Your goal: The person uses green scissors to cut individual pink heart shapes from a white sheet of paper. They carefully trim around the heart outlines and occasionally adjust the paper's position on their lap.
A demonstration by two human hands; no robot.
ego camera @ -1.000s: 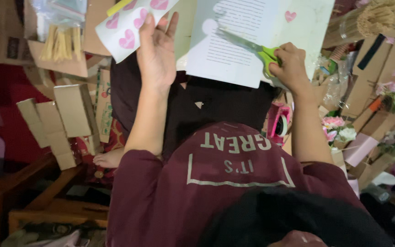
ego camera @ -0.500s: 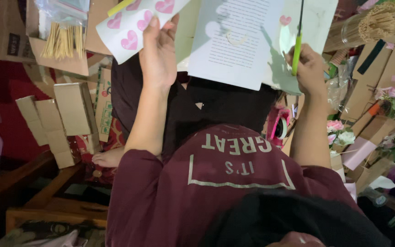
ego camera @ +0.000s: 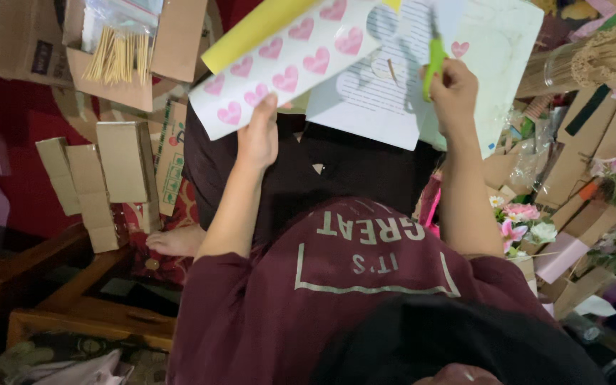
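My left hand (ego camera: 258,139) grips the lower edge of a white sheet printed with pink hearts (ego camera: 286,60); a yellow sheet (ego camera: 265,25) lies against its upper side. My right hand (ego camera: 454,93) is closed around green-handled scissors (ego camera: 434,53), held upright with the blades pointing away from me. Behind both hands a white printed paper sheet (ego camera: 376,100) rests over my dark-trousered lap. Both arms reach forward from my maroon shirt (ego camera: 336,285).
An open cardboard box (ego camera: 172,43) with a bag of thin wooden sticks (ego camera: 119,53) sits at the upper left. Folded cardboard pieces (ego camera: 101,171) stand left of my bare foot (ego camera: 176,239). Artificial flowers (ego camera: 522,221), cardboard scraps and a stick bundle (ego camera: 593,53) crowd the right.
The scissors swung from lying across the white paper to standing upright in my right hand. The heart sheet and yellow sheet came further into view with my left hand.
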